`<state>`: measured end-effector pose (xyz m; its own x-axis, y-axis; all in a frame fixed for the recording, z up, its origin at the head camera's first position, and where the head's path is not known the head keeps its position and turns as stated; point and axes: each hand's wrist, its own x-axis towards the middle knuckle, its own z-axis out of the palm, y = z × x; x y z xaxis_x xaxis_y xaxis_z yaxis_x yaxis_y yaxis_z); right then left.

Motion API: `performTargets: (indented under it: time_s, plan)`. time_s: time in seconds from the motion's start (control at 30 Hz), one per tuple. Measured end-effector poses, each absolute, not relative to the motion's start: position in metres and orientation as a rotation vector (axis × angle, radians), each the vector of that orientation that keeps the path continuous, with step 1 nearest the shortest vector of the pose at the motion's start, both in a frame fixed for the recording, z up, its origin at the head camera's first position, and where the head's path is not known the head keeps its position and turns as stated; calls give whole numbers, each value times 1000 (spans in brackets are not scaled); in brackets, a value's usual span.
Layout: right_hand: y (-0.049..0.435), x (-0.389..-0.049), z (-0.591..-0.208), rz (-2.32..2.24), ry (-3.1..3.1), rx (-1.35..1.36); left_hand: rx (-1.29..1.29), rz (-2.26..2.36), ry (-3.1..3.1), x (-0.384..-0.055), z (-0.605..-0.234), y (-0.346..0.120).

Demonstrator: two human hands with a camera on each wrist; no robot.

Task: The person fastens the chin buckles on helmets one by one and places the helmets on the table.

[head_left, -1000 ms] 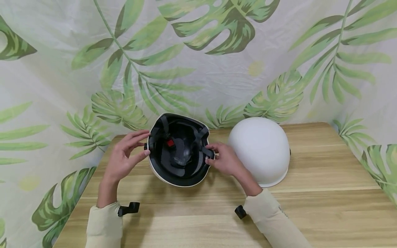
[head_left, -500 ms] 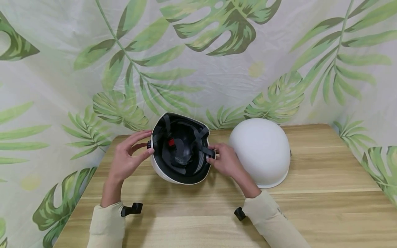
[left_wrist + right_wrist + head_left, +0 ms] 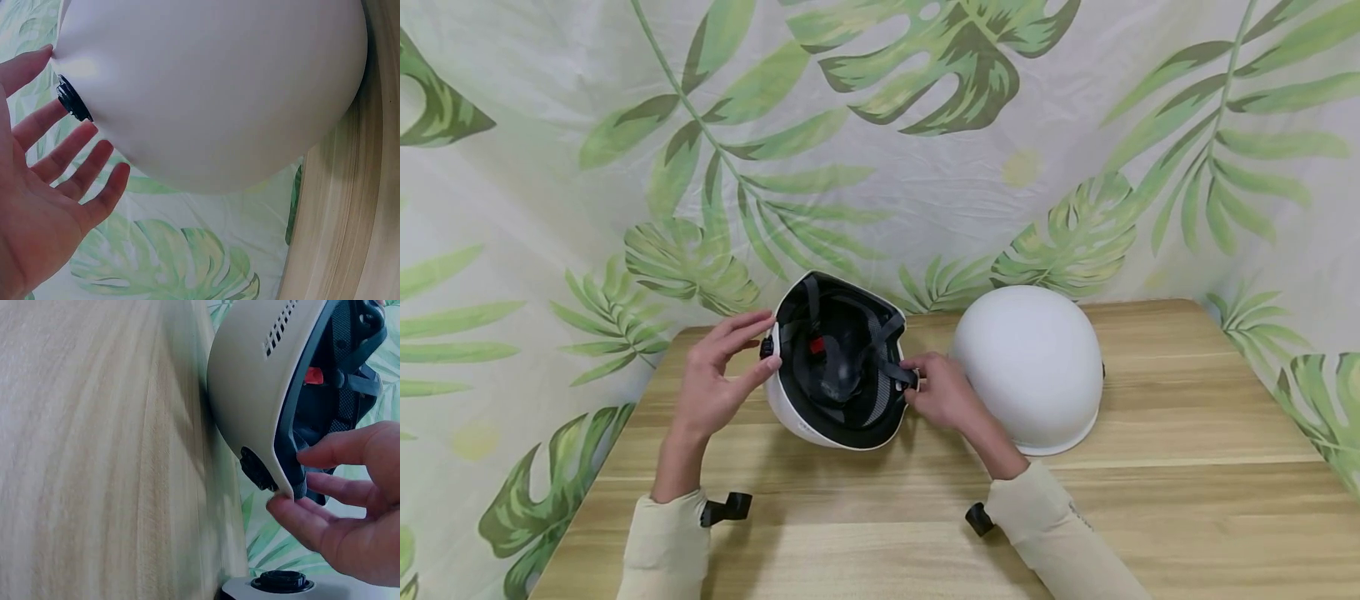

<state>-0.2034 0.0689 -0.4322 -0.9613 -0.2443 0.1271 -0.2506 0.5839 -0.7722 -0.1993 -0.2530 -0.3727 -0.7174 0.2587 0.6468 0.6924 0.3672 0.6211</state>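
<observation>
In the head view a white helmet (image 3: pixel 797 417) is tipped so its black padded inside faces me. A black chin strap (image 3: pixel 891 372) and a red buckle (image 3: pixel 817 344) show inside. At its left edge, my left hand (image 3: pixel 715 387) touches the shell and rim with spread fingers, around a black side knob (image 3: pixel 73 100). The left wrist view shows these fingers nearly straight. On the opposite side my right hand (image 3: pixel 943 389) pinches the rim between thumb and fingers, beside another black knob (image 3: pixel 256 470).
A second white helmet (image 3: pixel 1030 367) rests dome up on the wooden table (image 3: pixel 1187 500), right beside my right hand. Leaf-patterned cloth (image 3: pixel 925 192) hangs behind the table. Small black devices, such as the left one (image 3: pixel 727 508), stick out from both sleeves.
My left hand has moved slightly right with the helmet's left edge, and the helmet has turned a little, showing more of its left outer shell. The right hand and second helmet stay nearly in place.
</observation>
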Motion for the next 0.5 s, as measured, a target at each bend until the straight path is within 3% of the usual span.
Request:
performTargets:
  time_s: [0.5]
  plan:
    - [66, -204, -436, 1582, -2717, 333, -760, -1225, -2270, -199, -374, -254]
